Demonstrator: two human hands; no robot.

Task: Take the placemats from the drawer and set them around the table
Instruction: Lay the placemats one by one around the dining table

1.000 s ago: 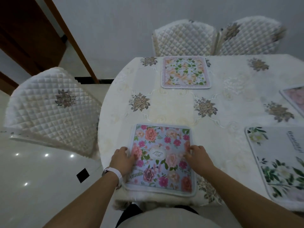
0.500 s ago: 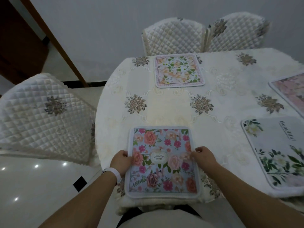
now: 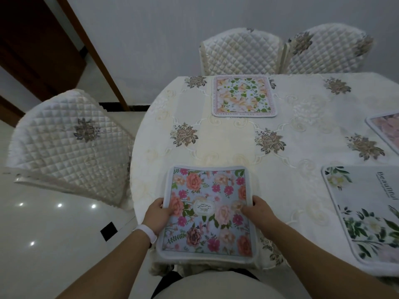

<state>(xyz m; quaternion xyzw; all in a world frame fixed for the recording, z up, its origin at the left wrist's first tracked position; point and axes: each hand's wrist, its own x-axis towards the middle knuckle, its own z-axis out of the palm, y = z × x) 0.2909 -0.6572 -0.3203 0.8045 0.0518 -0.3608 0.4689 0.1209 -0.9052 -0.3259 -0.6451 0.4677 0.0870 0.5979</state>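
1. The flowered placemat (image 3: 206,212) lies at the near edge of the table (image 3: 226,147). Over the last second it has been straightened: a second ago its far end leaned left, and now its sides run squarely away from the person. Its near edge sits right at the table's rim, perhaps a little over it.
2. The left hand (image 3: 155,215) pinches the mat's left edge, thumb on top and fingers curled under or against the side. The right hand (image 3: 258,210) grips the right edge the same way. Neither has let go.
3. This mat looks as good as placed; I judge only release or a small nudge away from the rim remains.
4. Outward: a peach-and-green placemat (image 3: 244,95) lies at the far side, a white leafy placemat (image 3: 367,212) at the near right, and a pink placemat (image 3: 386,128) shows partly at the right edge.
5. Quilted chairs stand nearby: one chair (image 3: 69,143) to the left, two chairs (image 3: 285,50) at the far side. Nothing blocks the hands; the rest of the table is out of view.
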